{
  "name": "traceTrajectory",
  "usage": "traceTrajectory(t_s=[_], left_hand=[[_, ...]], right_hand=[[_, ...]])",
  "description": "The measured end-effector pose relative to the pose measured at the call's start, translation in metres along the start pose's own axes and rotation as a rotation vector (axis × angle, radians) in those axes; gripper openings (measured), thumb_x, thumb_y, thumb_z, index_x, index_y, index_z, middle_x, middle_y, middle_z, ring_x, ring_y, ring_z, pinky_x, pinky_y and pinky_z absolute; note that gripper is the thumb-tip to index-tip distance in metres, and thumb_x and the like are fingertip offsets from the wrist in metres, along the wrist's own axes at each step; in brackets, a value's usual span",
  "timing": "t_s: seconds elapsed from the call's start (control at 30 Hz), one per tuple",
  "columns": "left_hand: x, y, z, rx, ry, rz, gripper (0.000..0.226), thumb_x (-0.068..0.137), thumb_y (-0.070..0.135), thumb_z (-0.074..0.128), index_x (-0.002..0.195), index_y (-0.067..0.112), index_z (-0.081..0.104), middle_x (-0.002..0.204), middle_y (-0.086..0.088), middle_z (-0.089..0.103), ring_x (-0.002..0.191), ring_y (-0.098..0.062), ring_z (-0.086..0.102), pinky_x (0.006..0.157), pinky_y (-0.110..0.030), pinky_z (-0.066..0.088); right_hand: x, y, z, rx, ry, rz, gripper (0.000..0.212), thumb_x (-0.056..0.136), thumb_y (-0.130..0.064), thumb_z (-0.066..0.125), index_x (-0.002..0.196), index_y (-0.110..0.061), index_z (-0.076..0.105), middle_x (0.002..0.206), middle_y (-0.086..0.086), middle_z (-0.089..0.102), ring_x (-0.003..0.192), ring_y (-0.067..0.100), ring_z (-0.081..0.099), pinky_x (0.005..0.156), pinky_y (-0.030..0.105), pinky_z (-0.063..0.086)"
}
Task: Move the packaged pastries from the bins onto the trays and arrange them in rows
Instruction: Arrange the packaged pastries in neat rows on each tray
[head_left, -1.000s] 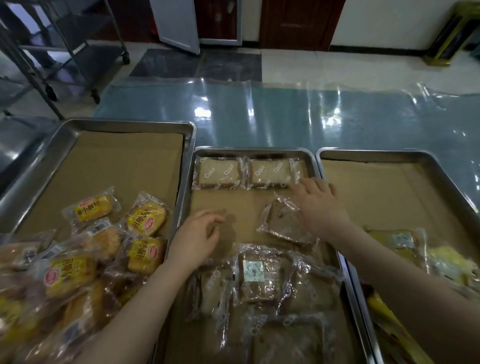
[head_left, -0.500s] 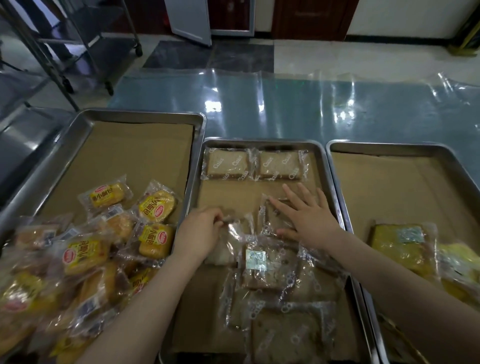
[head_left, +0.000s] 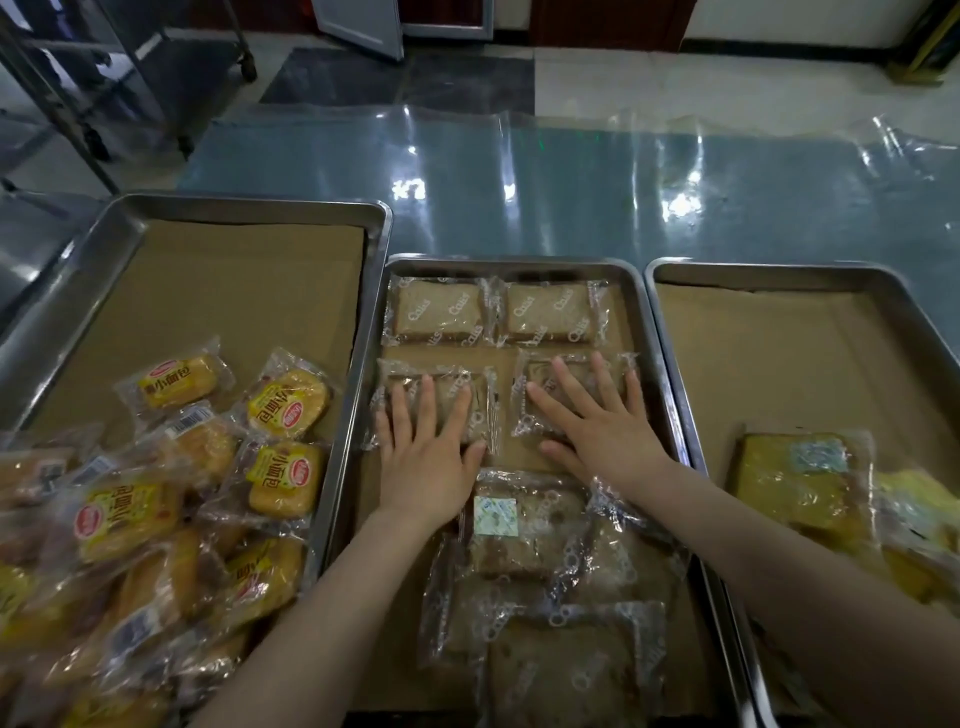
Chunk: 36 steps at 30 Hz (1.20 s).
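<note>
Pastries (head_left: 550, 312): clear wrap with white ring print, brown square slices inside, all in mid tray (head_left: 511, 260) on brown liner (head_left: 511, 454). Far pair (head_left: 439, 314) sits at the tray's 12 o'clock end, side by side and flat, long axis 9-to-3, crimped ends at 9 and 3. Second row is just nearer: left pack (head_left: 480, 410) and right pack (head_left: 535, 374), also flat with long axis 9-to-3 and a strip of liner between them. Right pack sits slightly more toward 12 than left pack. Left hand (head_left: 423, 457) lies flat on left pack, fingers straight and spread, tips toward 12. Right hand (head_left: 597, 426) lies flat on right pack, fingers splayed wide, tips toward 12, thumb toward 9. Neither hand curls round anything. Heap (head_left: 545, 571) of more packs fills the tray's 6 o'clock end, overlapping at mixed angles, one showing a white sachet. Left tray (head_left: 249, 205) at 9 has yellow buns (head_left: 182, 384) piled at its 6 end. Right tray (head_left: 779, 270) at 3 has yellow cakes (head_left: 795, 483) at its 6 end. Trays stand on a film-covered table (head_left: 571, 197).
</note>
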<state>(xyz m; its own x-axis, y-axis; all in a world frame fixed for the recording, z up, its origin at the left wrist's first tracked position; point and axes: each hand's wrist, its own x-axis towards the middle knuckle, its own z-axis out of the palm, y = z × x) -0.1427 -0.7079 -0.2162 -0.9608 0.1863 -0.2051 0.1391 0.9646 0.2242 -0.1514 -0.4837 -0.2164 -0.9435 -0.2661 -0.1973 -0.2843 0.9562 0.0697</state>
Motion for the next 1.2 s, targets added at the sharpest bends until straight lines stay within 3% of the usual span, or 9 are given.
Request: traceTrajectory(t_s=[0.43, 0.57, 0.67, 0.73, 0.77, 0.83, 0.9, 1.03, 1.2], left_hand=[[0.025, -0.003, 0.0, -0.005, 0.003, 0.008, 0.068, 0.092, 0.06, 0.022, 0.143, 0.041, -0.018, 0.15, -0.004, -0.031, 0.13, -0.03, -0.038, 0.104, -0.044, -0.025], [0.024, -0.001, -0.008, -0.123, 0.022, 0.013, 0.072, 0.093, 0.05, 0.041, 0.146, 0.04, -0.007, 0.153, -0.001, -0.024, 0.134, -0.026, -0.033, 0.106, -0.044, -0.022], [0.009, 0.0, -0.02, -0.312, 0.256, 0.062, 0.063, 0.09, 0.032, 0.055, 0.144, 0.037, 0.024, 0.153, 0.009, 0.008, 0.143, -0.019, -0.007, 0.114, -0.038, -0.006], [-0.01, 0.0, -0.024, -0.474, 0.314, 0.03, 0.043, 0.087, 0.03, 0.059, 0.128, 0.032, 0.048, 0.132, 0.016, 0.042, 0.131, -0.018, 0.037, 0.105, -0.031, 0.03], [-0.021, 0.0, -0.023, -0.548, 0.26, -0.025, 0.037, 0.086, 0.035, 0.061, 0.121, 0.029, 0.053, 0.118, 0.016, 0.051, 0.116, -0.015, 0.051, 0.094, -0.028, 0.041], [-0.041, 0.002, -0.019, -0.601, 0.087, -0.149, 0.047, 0.081, 0.05, 0.063, 0.119, 0.024, 0.053, 0.107, 0.012, 0.059, 0.099, -0.012, 0.058, 0.081, -0.029, 0.048], [-0.056, 0.004, -0.011, -0.541, -0.026, -0.205, 0.053, 0.077, 0.056, 0.065, 0.118, 0.023, 0.054, 0.1, 0.011, 0.062, 0.088, -0.009, 0.059, 0.07, -0.026, 0.047], [-0.068, 0.006, -0.01, -0.743, -0.023, -0.286, 0.043, 0.076, 0.042, 0.073, 0.108, 0.018, 0.06, 0.095, 0.006, 0.064, 0.081, -0.008, 0.059, 0.062, -0.021, 0.041], [-0.075, -0.006, -0.036, -1.03, 0.135, -0.275, 0.014, 0.078, 0.02, 0.075, 0.085, 0.024, 0.063, 0.087, 0.008, 0.067, 0.08, -0.004, 0.062, 0.063, -0.012, 0.042]], right_hand=[[0.011, -0.007, -0.001, 0.091, 0.017, -0.039, 0.067, 0.084, -0.068, 0.004, 0.145, -0.046, -0.013, 0.152, -0.008, -0.025, 0.138, 0.032, -0.028, 0.108, 0.06, -0.017], [0.013, -0.007, -0.007, 0.216, 0.004, -0.046, 0.061, 0.094, -0.057, 0.016, 0.148, -0.042, -0.008, 0.157, -0.012, -0.014, 0.141, 0.025, -0.025, 0.112, 0.057, -0.014], [0.006, -0.007, -0.021, 0.468, 0.099, -0.059, 0.061, 0.097, -0.044, 0.037, 0.151, -0.034, 0.01, 0.158, -0.012, 0.006, 0.144, 0.012, -0.011, 0.115, 0.05, -0.01], [-0.007, -0.007, -0.032, 0.666, 0.223, -0.024, 0.052, 0.094, -0.037, 0.048, 0.144, -0.032, 0.033, 0.152, -0.013, 0.027, 0.144, 0.01, 0.01, 0.118, 0.043, 0.003], [-0.015, -0.007, -0.036, 0.724, 0.268, 0.015, 0.043, 0.094, -0.035, 0.051, 0.136, -0.031, 0.046, 0.143, -0.013, 0.042, 0.139, 0.011, 0.028, 0.116, 0.038, 0.019], [-0.038, -0.008, -0.042, 0.797, 0.248, 0.123, 0.024, 0.094, -0.038, 0.051, 0.113, -0.03, 0.061, 0.109, -0.016, 0.063, 0.107, 0.01, 0.057, 0.086, 0.022, 0.044], [-0.063, -0.008, -0.044, 0.827, 0.101, 0.198, 0.024, 0.091, -0.051, 0.048, 0.099, -0.033, 0.063, 0.084, -0.021, 0.062, 0.082, 0.004, 0.059, 0.062, 0.014, 0.037], [-0.096, -0.011, -0.043, 0.741, -0.145, 0.204, 0.025, 0.082, -0.052, 0.065, 0.083, -0.027, 0.061, 0.077, -0.014, 0.062, 0.071, 0.003, 0.056, 0.055, 0.016, 0.036], [-0.106, -0.012, -0.064, 0.831, 0.119, 0.254, 0.018, 0.079, -0.029, 0.074, 0.078, -0.023, 0.057, 0.071, -0.008, 0.06, 0.068, 0.011, 0.056, 0.057, 0.024, 0.039]])
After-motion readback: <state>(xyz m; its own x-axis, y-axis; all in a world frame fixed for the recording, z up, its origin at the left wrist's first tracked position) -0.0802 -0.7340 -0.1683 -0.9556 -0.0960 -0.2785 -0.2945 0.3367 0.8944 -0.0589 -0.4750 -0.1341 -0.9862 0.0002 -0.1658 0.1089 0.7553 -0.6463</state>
